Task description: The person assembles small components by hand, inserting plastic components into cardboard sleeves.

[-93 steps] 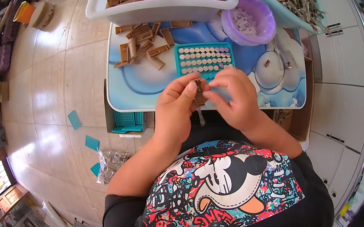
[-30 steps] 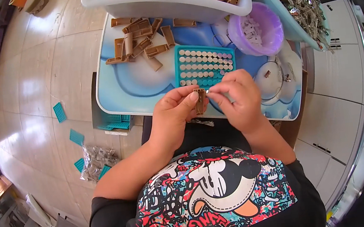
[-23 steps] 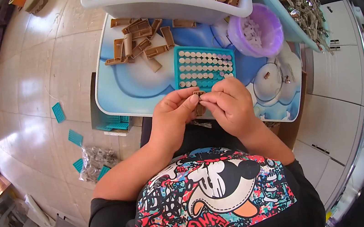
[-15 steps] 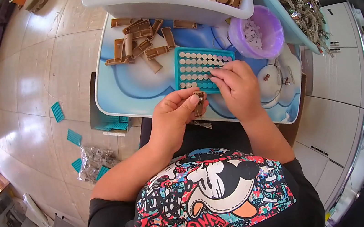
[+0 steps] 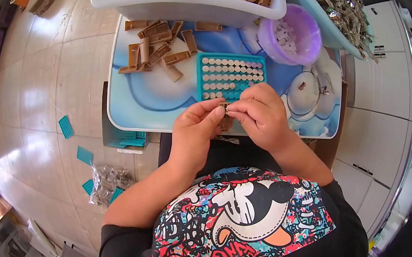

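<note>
My left hand (image 5: 193,132) pinches a small brown plastic casing (image 5: 224,124) upright at the table's front edge, its open side toward me. Closed at the thumb and forefinger, my right hand (image 5: 262,118) meets the casing's top end. A button cell seems to be between those fingertips, mostly hidden by them. Just beyond both hands lies a teal tray (image 5: 201,85) with rows of round silvery button cells (image 5: 224,69) in its pockets. Some pockets in its nearest rows hold no cell.
Loose brown casings (image 5: 158,41) lie on the blue table (image 5: 135,104). Behind stand a white tub (image 5: 189,0) of casings, a purple-lined bowl (image 5: 313,36) of small white parts and a teal basin (image 5: 328,29) of metallic pieces. Teal trays (image 5: 84,155) and a clear bag (image 5: 109,183) lie on the floor.
My right hand has moved from the tray toward me and left, and its fingertips now touch the casing. My left hand keeps its place and grip.
</note>
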`<state>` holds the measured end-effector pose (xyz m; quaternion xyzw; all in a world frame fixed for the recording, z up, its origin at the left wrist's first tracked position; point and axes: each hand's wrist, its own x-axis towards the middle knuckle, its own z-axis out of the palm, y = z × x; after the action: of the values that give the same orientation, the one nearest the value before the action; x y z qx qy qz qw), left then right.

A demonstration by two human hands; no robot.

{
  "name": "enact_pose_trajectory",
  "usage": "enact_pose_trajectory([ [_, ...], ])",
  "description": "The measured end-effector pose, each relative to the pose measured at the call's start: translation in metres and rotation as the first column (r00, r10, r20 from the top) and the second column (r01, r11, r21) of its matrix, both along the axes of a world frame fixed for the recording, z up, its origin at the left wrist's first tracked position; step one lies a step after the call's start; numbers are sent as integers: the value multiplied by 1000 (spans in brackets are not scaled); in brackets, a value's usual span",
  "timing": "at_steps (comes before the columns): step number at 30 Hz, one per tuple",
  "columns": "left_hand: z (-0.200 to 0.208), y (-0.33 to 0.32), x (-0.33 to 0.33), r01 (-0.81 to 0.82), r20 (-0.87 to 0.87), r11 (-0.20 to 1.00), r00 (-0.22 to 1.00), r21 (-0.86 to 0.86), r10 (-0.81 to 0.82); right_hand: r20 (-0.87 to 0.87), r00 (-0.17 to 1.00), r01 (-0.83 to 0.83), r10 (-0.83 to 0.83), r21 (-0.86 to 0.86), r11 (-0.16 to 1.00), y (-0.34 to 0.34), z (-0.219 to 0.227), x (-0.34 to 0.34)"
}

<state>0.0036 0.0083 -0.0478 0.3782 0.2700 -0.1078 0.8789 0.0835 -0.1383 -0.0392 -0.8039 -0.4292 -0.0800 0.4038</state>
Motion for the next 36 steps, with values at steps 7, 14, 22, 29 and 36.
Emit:
enact_pose_trajectory([
  [7, 2, -2, 1, -54, -20, 997, 998, -56, 52, 20, 992, 122, -121, -20, 992, 1, -1, 14],
  [14, -1, -1, 1, -41, -7, 997, 999, -62, 41, 153, 979, 153, -135, -115, 982, 2, -13, 23],
  [22, -1, -2, 0, -49, 3, 998, 999, -50, 49, -35, 999, 15, -17, -33, 999, 3, 7, 4],
  [29, -1, -5, -1, -69, 17, 996, 997, -54, 70, -49, 998, -29, 27, -53, 998, 4, 7, 1],
  [36, 5, 0, -8, -122, 55, 992, 991, 25, 121, -90, 996, -29, 27, -24, 999, 19, 9, -8],
])
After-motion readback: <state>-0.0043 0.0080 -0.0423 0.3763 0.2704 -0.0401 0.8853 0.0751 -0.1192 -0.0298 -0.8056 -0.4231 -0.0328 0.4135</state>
